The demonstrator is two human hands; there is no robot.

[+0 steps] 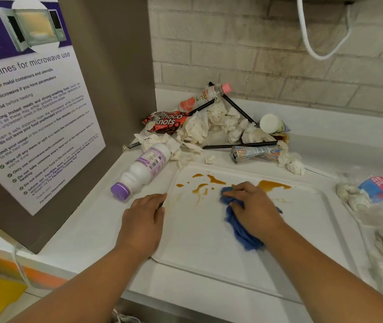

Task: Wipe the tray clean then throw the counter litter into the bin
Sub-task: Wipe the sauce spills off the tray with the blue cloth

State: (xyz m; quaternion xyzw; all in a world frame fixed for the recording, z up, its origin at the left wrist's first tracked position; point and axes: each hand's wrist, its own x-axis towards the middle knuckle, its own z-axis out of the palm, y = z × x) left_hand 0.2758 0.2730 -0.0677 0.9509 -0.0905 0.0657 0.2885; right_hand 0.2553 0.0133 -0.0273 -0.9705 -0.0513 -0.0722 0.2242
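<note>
The white tray lies flat on the pale worktop, right in front of the person. Brown spill marks streak its far part, from the far left corner across to the right. A bunched blue cloth sits on the tray just near of these stains. The right hand covers it, fingers curled over the cloth's far end and pressing it to the tray. The left hand lies palm down on the tray's left rim, fingers close together and nearly straight; whether the thumb hooks under the rim cannot be told.

Just left of the tray, a white bottle with a purple cap lies on its side. Beyond the far rim, litter is heaped in the corner: crumpled tissues, a red snack wrapper, black straws, a pink-capped bottle, a dented can and a white tub. To the right lie a crushed clear bottle with a blue and red label and more tissue wads. A microwave guidelines poster hangs on the left panel.
</note>
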